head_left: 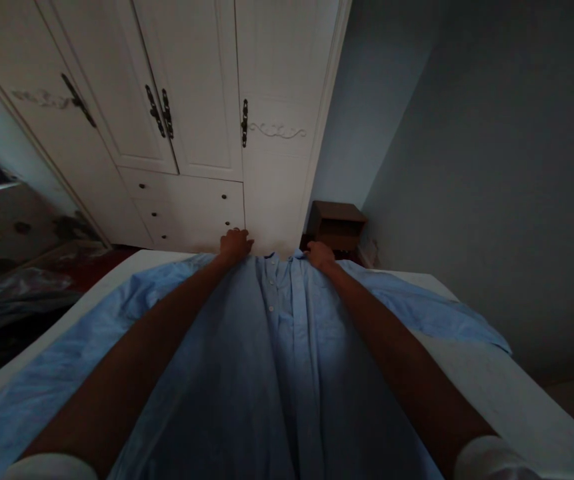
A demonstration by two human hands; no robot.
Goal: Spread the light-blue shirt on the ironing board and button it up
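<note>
A light blue button-up shirt (231,360) lies spread front up, its collar end at the far side and its front partly parted along the button line. Both sleeves stretch out to the sides. My left hand (235,245) is closed on the shirt's far edge, left of the collar, with the fingers curled over. At the collar's right side, my right hand (321,255) pinches the cloth near the shoulder. The fingertips of both hands are small and dim in this view. My forearms reach across the shirt and cover parts of it.
Under the shirt is a white flat surface (487,380). Beyond its far edge stands a white wardrobe (201,133) with dark handles and drawers. A brown nightstand (339,220) stands by the grey wall (491,167). Plastic-wrapped items (21,287) lie at the left.
</note>
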